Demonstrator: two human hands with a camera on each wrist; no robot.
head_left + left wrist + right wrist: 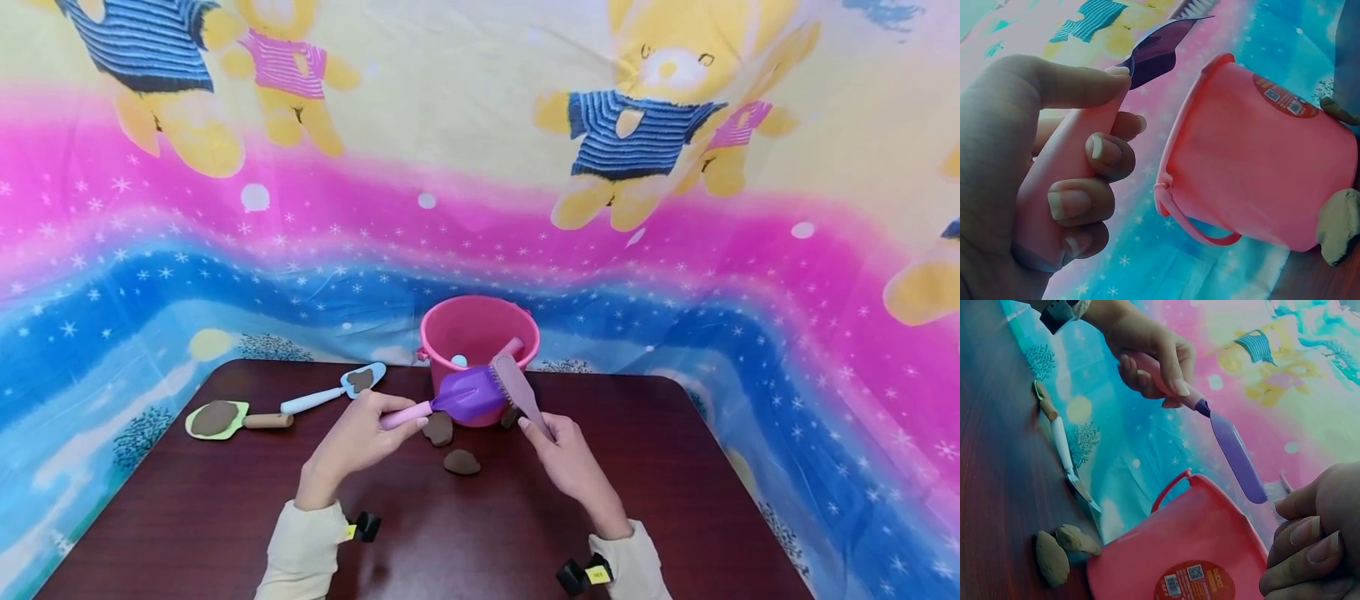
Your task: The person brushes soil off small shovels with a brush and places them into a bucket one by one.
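Observation:
My left hand (358, 437) grips the pink handle of a toy shovel (468, 394) with a purple blade, the thumb lying along the handle. In my right hand (572, 460) is a dusty-pink brush (519, 390), held by its handle with the bristles toward the shovel. At the blade's front end the bristles (1274, 491) meet the purple plastic in the right wrist view. Both tools are held up in front of a pink bucket (480, 304), overlapping its near side in the head view. The bucket stands upright, with a small pale-blue thing (458, 361) inside.
Brown clay-like lumps lie by the bucket's base, one (438, 429) beside it and another (462, 462) nearer me. Left on the dark table (465, 542) are a light-blue trowel (315, 401) and a green shovel (243, 410), each bearing a brown lump. A printed cloth (450, 242) rises behind.

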